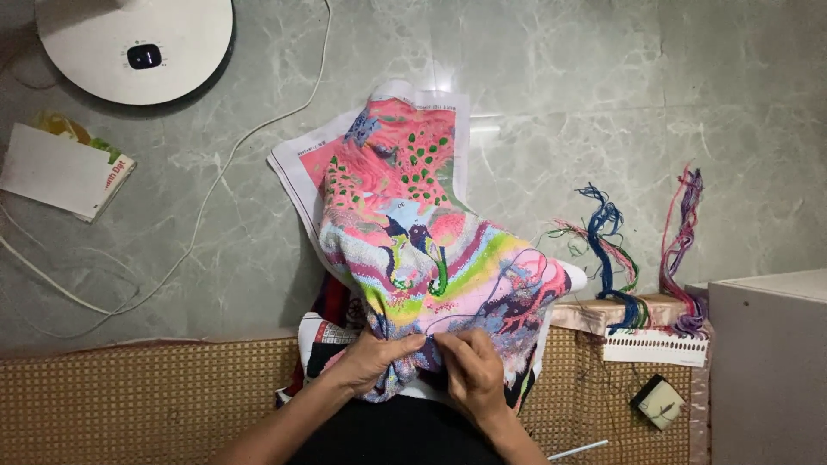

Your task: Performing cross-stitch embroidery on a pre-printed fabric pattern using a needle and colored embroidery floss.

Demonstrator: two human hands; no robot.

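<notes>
Hands meet at the near edge of a multicoloured cross-stitch cloth [431,250]. Left hand [372,360] bunches the cloth's lower edge in a closed grip; right hand [469,366] pinches the fabric just beside it, fingers curled, any needle too small to tell. Both forearms rise from 6 o'clock, wrists bent inward. Stitching appears largely filled with colour; what is left cannot be judged. Cloth drapes toward 12 o'clock over a printed pattern sheet [297,164] on the tabletop [560,103]. Thread skeins [642,258] lie at 3 o'clock.
</notes>
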